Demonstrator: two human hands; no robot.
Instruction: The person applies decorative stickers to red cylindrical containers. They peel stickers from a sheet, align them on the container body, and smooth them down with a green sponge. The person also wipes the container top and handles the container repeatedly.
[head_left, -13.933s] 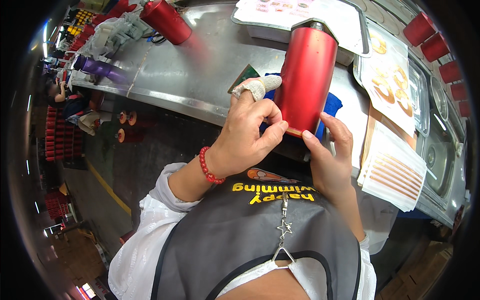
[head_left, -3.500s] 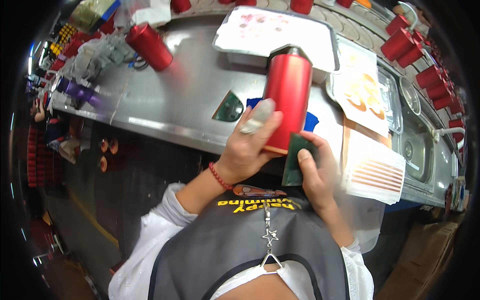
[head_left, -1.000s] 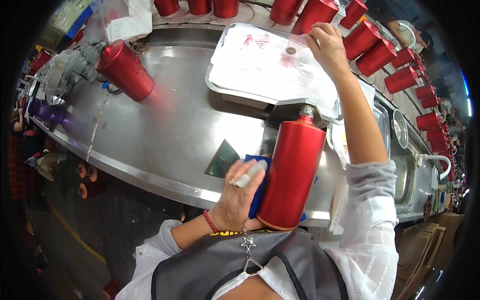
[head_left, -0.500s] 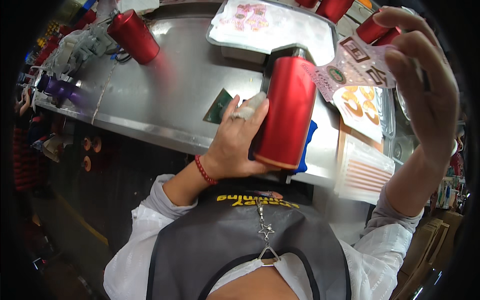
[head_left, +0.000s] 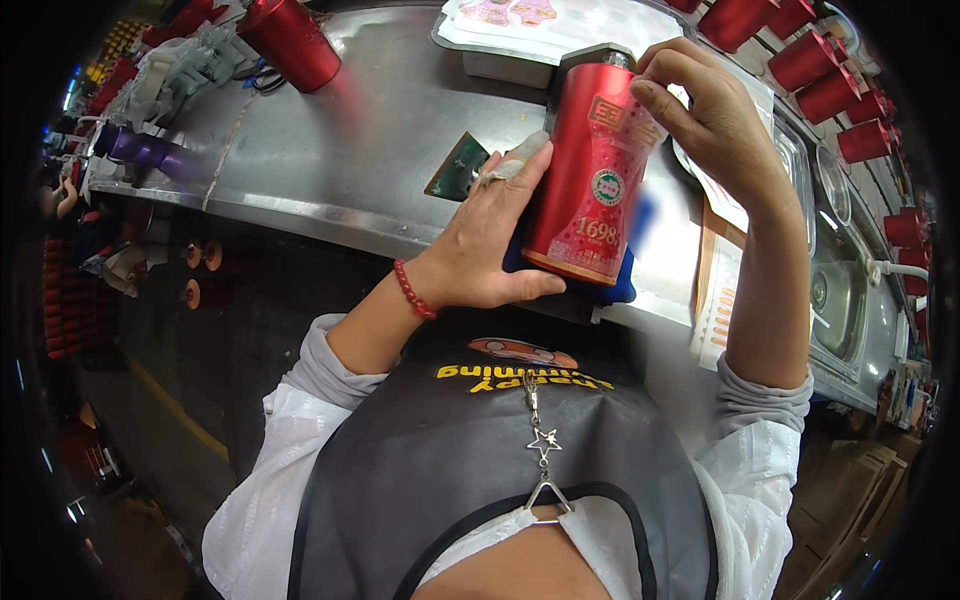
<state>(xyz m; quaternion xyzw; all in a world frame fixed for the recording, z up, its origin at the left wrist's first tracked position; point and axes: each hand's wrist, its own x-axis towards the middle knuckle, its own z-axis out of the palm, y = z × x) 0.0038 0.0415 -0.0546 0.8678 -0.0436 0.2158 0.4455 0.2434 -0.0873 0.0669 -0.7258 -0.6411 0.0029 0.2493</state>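
A red metallic bottle (head_left: 557, 170) lies tilted in front of me, its neck pointing away, against a dark holder and a blue cloth (head_left: 622, 287). My left hand (head_left: 465, 245) steadies its left side, thumb near the base and fingers along the wall; one finger wears a pale cover. A pink patterned label (head_left: 608, 215) lies over the bottle's upper face. Near the neck, my right hand (head_left: 715, 120) pinches the label's upper right edge between thumb and forefinger. Beside my left fingers is a dark green flat piece (head_left: 457, 165).
Another red bottle (head_left: 290, 48) stands at the far left on the metal table (head_left: 330, 150). A tray (head_left: 500, 42) with label sheets is at the back. Several red bottles (head_left: 805, 60) and a sink (head_left: 838, 310) are at the right. A purple cylinder (head_left: 140, 148) sits at the left edge.
My right hand has moved left and inward, bringing the label from beside the bottle onto its face. My left hand remains at the bottle's side.
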